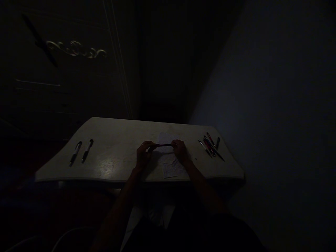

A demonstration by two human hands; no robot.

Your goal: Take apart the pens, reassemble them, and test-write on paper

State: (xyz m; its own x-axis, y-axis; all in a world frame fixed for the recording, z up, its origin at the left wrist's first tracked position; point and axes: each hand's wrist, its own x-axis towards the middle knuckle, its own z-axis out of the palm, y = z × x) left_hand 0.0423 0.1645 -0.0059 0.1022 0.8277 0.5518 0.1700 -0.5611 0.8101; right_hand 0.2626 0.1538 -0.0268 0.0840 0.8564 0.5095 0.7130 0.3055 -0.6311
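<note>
Between my two hands a slim dark pen (pixel 164 145) is held level above the table. My left hand (pixel 144 152) is closed on one end of it, and my right hand (pixel 180 150) pinches the other end. Dim light hides the pen's details. Beneath it lie several sheets of paper (pixel 173 170) with faint marks, partly covered by my right hand and forearm.
The pale table (pixel 126 140) has two white-and-black pens, one pen (pixel 75 153) left of the other pen (pixel 87 151). At the right, several pens (pixel 210 145) lie in a loose heap. A wall (pixel 275 122) rises on the right, a carved cabinet (pixel 76 49) at the left.
</note>
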